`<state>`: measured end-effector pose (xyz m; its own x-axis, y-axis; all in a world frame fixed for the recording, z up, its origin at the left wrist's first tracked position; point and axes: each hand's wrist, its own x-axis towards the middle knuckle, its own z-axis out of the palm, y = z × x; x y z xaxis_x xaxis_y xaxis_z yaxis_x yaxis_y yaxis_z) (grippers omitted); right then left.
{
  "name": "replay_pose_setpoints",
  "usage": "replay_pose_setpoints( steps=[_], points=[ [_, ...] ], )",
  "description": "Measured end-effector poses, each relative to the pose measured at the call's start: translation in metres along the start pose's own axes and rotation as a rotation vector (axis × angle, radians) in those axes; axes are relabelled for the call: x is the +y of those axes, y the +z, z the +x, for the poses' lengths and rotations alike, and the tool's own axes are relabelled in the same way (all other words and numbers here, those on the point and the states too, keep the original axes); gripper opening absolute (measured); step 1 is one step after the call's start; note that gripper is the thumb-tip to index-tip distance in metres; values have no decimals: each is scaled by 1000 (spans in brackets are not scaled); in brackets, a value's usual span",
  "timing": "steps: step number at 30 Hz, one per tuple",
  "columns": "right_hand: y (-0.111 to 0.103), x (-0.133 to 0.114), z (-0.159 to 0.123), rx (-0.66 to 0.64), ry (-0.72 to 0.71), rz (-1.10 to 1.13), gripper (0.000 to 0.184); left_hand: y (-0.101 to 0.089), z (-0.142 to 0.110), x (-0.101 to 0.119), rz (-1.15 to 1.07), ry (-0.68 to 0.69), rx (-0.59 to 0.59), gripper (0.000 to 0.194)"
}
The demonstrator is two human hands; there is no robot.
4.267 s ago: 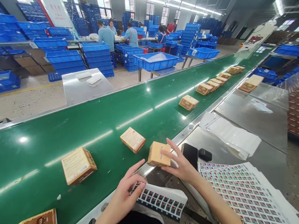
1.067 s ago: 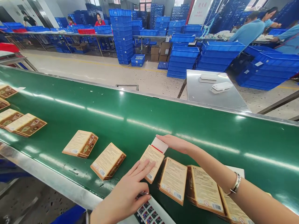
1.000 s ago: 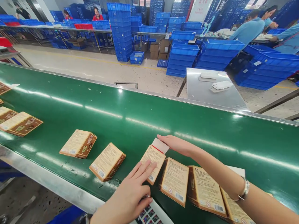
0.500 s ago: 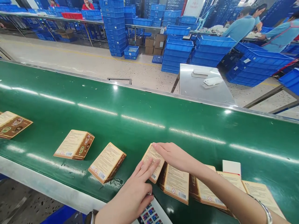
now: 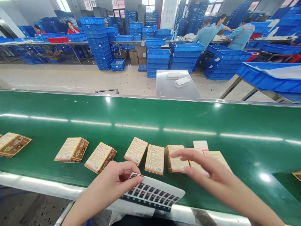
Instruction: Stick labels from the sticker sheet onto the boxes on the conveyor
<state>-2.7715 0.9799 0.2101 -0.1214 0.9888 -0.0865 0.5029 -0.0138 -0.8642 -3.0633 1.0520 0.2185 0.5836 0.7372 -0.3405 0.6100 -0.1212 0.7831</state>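
Observation:
My left hand (image 5: 115, 179) pinches a corner of a sticker sheet (image 5: 155, 191) between thumb and fingers. Rows of small dark printed labels cover the sheet, and it tilts over the belt's near edge. My right hand (image 5: 211, 169) is open, thumb and fingers apart, above the boxes on the right. Its fingertips hide part of a small cream and brown box (image 5: 177, 160). Nearer the left hand lie more such boxes, one upright-printed box (image 5: 154, 159) and a slanted box (image 5: 135, 150), text sides up. A white card (image 5: 200, 145) lies behind the right-hand group.
The green conveyor belt (image 5: 131, 110) runs across in front of me, with a metal edge. More boxes (image 5: 71, 150) lie to the left. Beyond stand a metal table (image 5: 174, 86), stacked blue crates (image 5: 158, 62) and several people at work.
My left hand has left the slanted box and lifted the sticker sheet off the near edge. My right hand has moved right, off that box. The view has tilted up.

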Motion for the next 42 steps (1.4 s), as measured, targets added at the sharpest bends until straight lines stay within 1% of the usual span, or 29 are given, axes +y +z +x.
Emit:
replay_pose_setpoints(
  steps=[1, 2, 4, 6, 7, 9, 11, 13, 14, 16, 18, 22, 24, 26, 28, 30, 32, 34, 36, 38, 40, 42],
  points=[
    [-3, 5, -22, 4, -45, -34, 37, 18, 7, 18, -58, 3, -7, 32],
    [-7, 11, -41, 46, -96, -69, 36, 39, 16, 35, -126, 13, -12, 32],
    [-19, 30, -72, 224, -200, -126, 31, 88, 38, 67, -238, 43, -22, 34],
    [-40, 53, -96, 437, -272, -172, 23, 139, 64, 96, -288, 77, -25, 34],
    [-53, 65, -107, 512, -297, -195, 20, 164, 76, 110, -294, 91, -32, 34],
    [-83, 89, -126, 592, -334, -240, 16, 206, 101, 135, -293, 112, -60, 34],
    [-109, 108, -141, 623, -355, -277, 13, 239, 122, 157, -315, 129, -96, 36],
    [-126, 123, -150, 635, -355, -307, 13, 260, 135, 171, -385, 134, -163, 34],
    [-130, 128, -153, 643, -352, -325, 14, 266, 139, 175, -434, 132, -215, 32],
    [-133, 135, -157, 656, -353, -382, 16, 274, 140, 177, -523, 120, -319, 26],
    [-130, 140, -157, 646, -358, -447, 17, 277, 139, 173, -560, 109, -371, 21],
    [-118, 148, -152, 615, -380, -544, 18, 282, 137, 162, -534, 96, -350, 16],
    [-112, 150, -149, 636, -383, -562, 19, 283, 140, 157, -544, 80, -332, 15],
    [-110, 150, -147, 665, -361, -535, 18, 284, 143, 153, -559, 60, -309, 15],
    [-113, 150, -147, 686, -307, -436, 15, 284, 147, 149, -560, 43, -282, 13],
    [-122, 153, -144, 698, -180, -235, 11, 283, 150, 146, -542, 22, -265, 11],
    [-134, 163, -136, 705, 38, 55, 12, 283, 155, 143, -499, 29, -286, 9],
    [-144, 177, -122, 700, 265, 355, 22, 285, 159, 139, -446, 88, -352, 5],
    [-150, 192, -105, 687, 420, 575, 34, 289, 165, 136, -395, 168, -421, 3],
    [-150, 203, -92, 678, 494, 689, 42, 292, 170, 131, -358, 217, -455, 7],
    [-147, 208, -85, 675, 530, 717, 45, 295, 173, 128, -351, 246, -461, 10],
    [-145, 207, -83, 674, 551, 708, 45, 295, 175, 125, -378, 276, -465, 11]
  ],
)
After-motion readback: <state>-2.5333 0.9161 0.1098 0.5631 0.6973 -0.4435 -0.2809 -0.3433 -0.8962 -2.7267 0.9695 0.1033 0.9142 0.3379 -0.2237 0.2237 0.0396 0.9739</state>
